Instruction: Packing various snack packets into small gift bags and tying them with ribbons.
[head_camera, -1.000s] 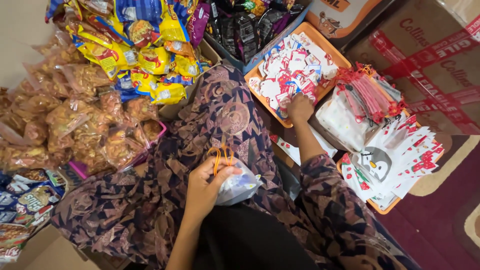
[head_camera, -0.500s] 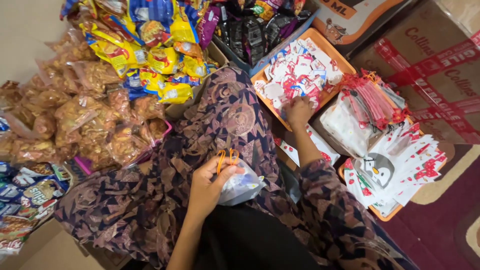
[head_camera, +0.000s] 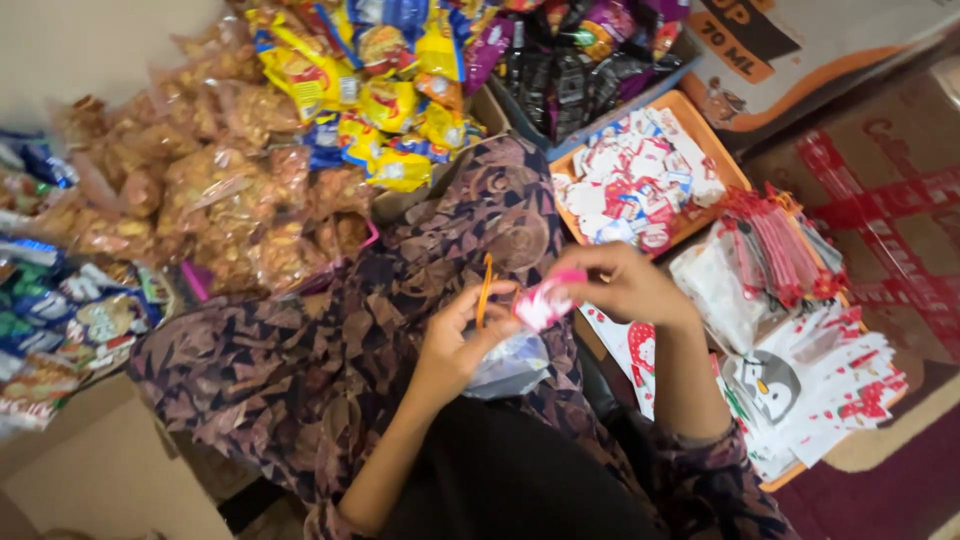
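Two hands met over lap. Left hand pinched orange rubber bands and pressed clear plastic bag against patterned skirt. Right hand gripped small pink-white packet just above bag. Judged: packet not yet in bag, bag unbanded. Orange tray held many like packets; finished red-tied bundles lay beside it.

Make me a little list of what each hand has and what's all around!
Left hand: holds a thin orange rubber band and a clear plastic bag
Right hand: pinches a small pink-and-white packet
Lap: dark patterned cloth
Nearby: orange tray of red-and-white packets, yellow snack bags
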